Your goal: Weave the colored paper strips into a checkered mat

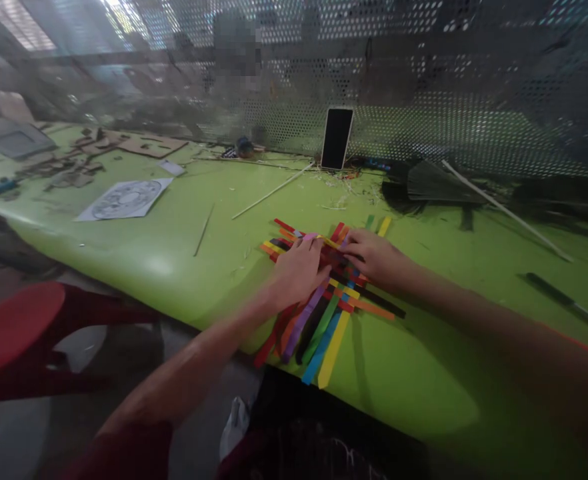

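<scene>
Left hand [299, 270] flat, fingers spread, pinning the woven mat of coloured paper strips [324, 287]; right hand [377, 259], at three o'clock, apparently pinches one strip; keep crossings tight.

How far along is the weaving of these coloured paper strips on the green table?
Partly done. Several coloured strips already cross over and under one another in the middle of the mat. In hand: the left hand lies flat on the woven part while the right hand works at the strips' far ends. Left: the long ends near the table edge are loose and unwoven.
</scene>
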